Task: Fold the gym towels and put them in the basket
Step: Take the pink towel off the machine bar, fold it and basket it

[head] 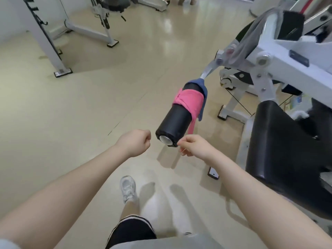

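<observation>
A pink towel (188,101) is draped over a black foam roller pad (172,126) on a white gym machine, and a blue towel (203,87) hangs over the same pad just behind it. A grey towel (251,36) hangs over the machine's upper bar. My left hand (134,142) is held out to the left of the pad's near end, fingers curled, holding nothing. My right hand (195,145) is at the pad's near end, its loosely curled fingertips close to the pad's rim; it holds nothing. No basket is in view.
The white machine frame (280,56) and its black seat pad (283,144) fill the right side. Other white machine frames (59,56) stand at the back left. A beige floor (71,114) spreads ahead, with my white shoe (128,188) on it.
</observation>
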